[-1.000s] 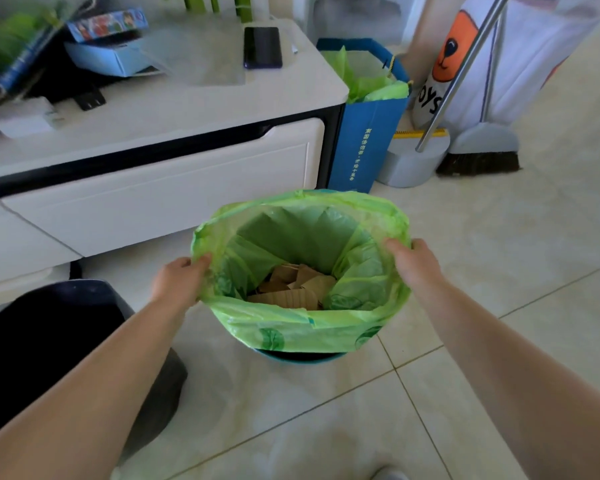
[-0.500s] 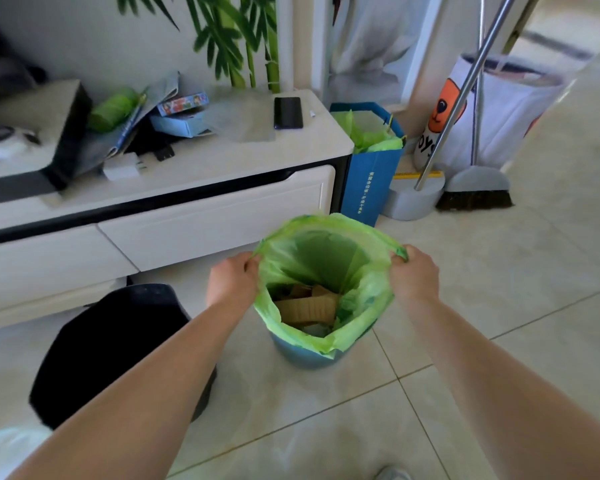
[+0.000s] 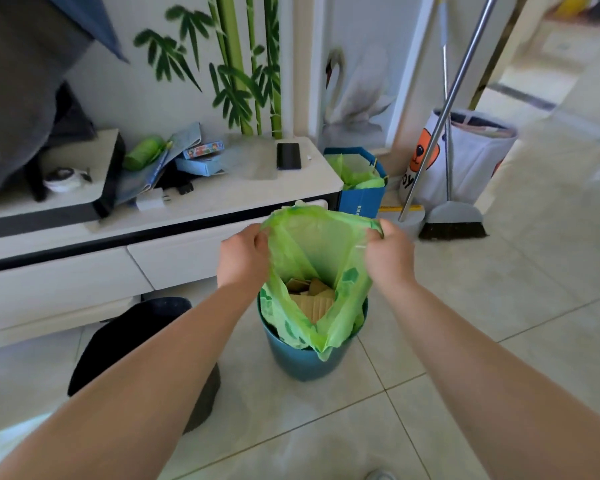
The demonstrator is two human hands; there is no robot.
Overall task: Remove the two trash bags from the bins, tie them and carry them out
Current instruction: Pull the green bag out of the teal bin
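Note:
A green trash bag (image 3: 321, 251) stands partly pulled up out of a round blue bin (image 3: 302, 363) on the tiled floor. Brown cardboard scraps (image 3: 310, 299) lie inside it. My left hand (image 3: 243, 259) grips the bag's left rim, and my right hand (image 3: 390, 254) grips its right rim; both hold the rim well above the bin. The bag's lower part still hangs inside the bin. To the left on the floor is a dark bin with a black bag (image 3: 132, 337), partly hidden by my left forearm.
A low white cabinet (image 3: 153, 258) with a phone (image 3: 288, 155) and clutter runs behind the bin. A blue paper bag with green plastic (image 3: 361, 192), a broom with dustpan (image 3: 451, 220) and a white printed bag (image 3: 471, 157) stand at right. Tiled floor extends right.
Both hands have lifted the green bag's rim off the bin's edge and upward, drawing the opening narrower. The view has risen and pulled back.

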